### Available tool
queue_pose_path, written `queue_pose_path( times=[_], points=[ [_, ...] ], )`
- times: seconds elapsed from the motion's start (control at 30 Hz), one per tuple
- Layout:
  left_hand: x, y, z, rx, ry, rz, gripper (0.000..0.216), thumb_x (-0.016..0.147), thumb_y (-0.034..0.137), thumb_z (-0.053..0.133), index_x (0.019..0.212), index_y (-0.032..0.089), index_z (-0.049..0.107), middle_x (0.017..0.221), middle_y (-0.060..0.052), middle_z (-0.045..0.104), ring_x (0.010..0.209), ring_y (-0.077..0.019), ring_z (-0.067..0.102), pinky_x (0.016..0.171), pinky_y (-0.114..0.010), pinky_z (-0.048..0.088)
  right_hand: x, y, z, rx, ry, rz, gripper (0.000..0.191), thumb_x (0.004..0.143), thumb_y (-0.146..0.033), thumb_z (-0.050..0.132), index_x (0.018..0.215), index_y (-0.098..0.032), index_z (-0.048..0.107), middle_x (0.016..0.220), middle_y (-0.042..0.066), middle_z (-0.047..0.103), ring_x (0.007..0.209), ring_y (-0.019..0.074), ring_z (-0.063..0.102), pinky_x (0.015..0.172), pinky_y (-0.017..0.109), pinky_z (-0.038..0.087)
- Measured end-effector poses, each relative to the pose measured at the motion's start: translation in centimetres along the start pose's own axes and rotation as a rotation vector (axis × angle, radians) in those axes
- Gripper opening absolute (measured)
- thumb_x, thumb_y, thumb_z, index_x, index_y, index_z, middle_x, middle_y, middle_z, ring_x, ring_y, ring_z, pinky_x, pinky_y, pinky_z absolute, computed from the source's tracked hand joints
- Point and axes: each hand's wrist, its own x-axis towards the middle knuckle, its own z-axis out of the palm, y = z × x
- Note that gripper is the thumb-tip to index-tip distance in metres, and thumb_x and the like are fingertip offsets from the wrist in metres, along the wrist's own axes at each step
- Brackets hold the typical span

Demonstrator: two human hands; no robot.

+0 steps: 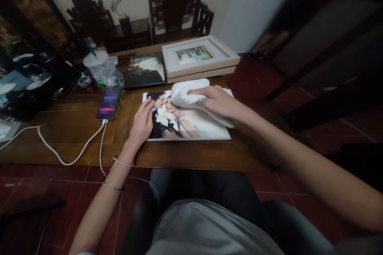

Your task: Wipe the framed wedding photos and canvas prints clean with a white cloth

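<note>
A wedding photo panel with a white border lies flat on the wooden table in front of me. My left hand rests on its left edge, the fingers stretched out over the picture. Bunched in my right hand is a white towel, which lies against the upper right part of the panel. One end of the towel hangs below my hand toward the panel's right side. The towel and hand cover that corner of the picture.
Behind the panel are a dark photo panel and stacked light wooden picture frames. To the left, a phone has white cables plugged in. A plastic cup with a straw stands beyond it. Carved chairs stand by the wall.
</note>
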Motion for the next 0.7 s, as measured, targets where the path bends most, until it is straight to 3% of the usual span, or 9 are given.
queue_pose_path(
  times=[0.1,0.2,0.3,0.4,0.53,0.7],
  points=[
    [0.1,0.7,-0.3,-0.028,0.086,-0.020,0.038,0.107,0.034,0.037,0.136,0.023,0.058,0.154,-0.013,0.052,0.145,-0.0252,0.048,0.123,-0.051,0.034,2.7,-1.9,1.9,-0.083,-0.040,0.015,0.049,0.078,-0.007,0.043,0.116,-0.016,0.073,0.114,0.015,0.075,0.107,0.0323,0.066,0.099,0.050,0.044],
    [0.1,0.8,-0.5,-0.086,0.171,-0.069,0.047,0.108,0.045,0.029,0.140,0.022,0.054,0.154,-0.014,0.051,0.147,-0.0248,0.045,0.125,-0.047,0.032,4.1,-4.5,4.4,-0.206,-0.091,-0.020,0.053,0.079,-0.004,0.043,0.124,-0.015,0.070,0.117,0.019,0.072,0.124,0.0382,0.057,0.108,0.069,0.029],
    [0.0,0.5,-0.5,-0.175,0.232,-0.146,0.055,0.108,0.052,0.023,0.144,0.020,0.050,0.153,-0.015,0.052,0.145,-0.0250,0.047,0.122,-0.046,0.036,3.1,-6.1,6.1,-0.245,-0.212,-0.227,0.056,0.078,-0.001,0.046,0.128,-0.015,0.067,0.131,0.021,0.067,0.144,0.0402,0.039,0.111,0.077,0.019],
    [0.0,0.3,-0.5,-0.204,0.257,-0.165,0.058,0.108,0.051,0.017,0.143,0.019,0.051,0.151,-0.015,0.055,0.143,-0.0237,0.049,0.122,-0.046,0.037,-0.2,-6.4,6.2,-0.211,-0.327,-0.404,0.057,0.072,0.001,0.048,0.123,-0.015,0.068,0.129,0.019,0.069,0.150,0.0367,0.032,0.115,0.076,0.015],
    [0.0,0.7,-0.6,-0.076,0.121,-0.072,0.048,0.108,0.042,0.031,0.136,0.015,0.059,0.146,-0.017,0.060,0.140,-0.0249,0.053,0.121,-0.048,0.038,-5.8,-5.7,4.1,-0.061,-0.388,-0.473,0.056,0.067,-0.002,0.047,0.115,-0.021,0.070,0.127,0.013,0.071,0.148,0.0303,0.038,0.119,0.071,0.018],
    [0.1,0.6,-0.5,0.057,-0.100,0.001,0.040,0.099,0.026,0.050,0.134,0.011,0.062,0.146,-0.020,0.060,0.141,-0.0282,0.053,0.120,-0.053,0.040,-10.2,-3.6,0.6,-0.051,-0.304,-0.261,0.054,0.067,-0.005,0.044,0.109,-0.025,0.072,0.134,0.009,0.068,0.141,0.0310,0.049,0.120,0.064,0.028]
  ],
)
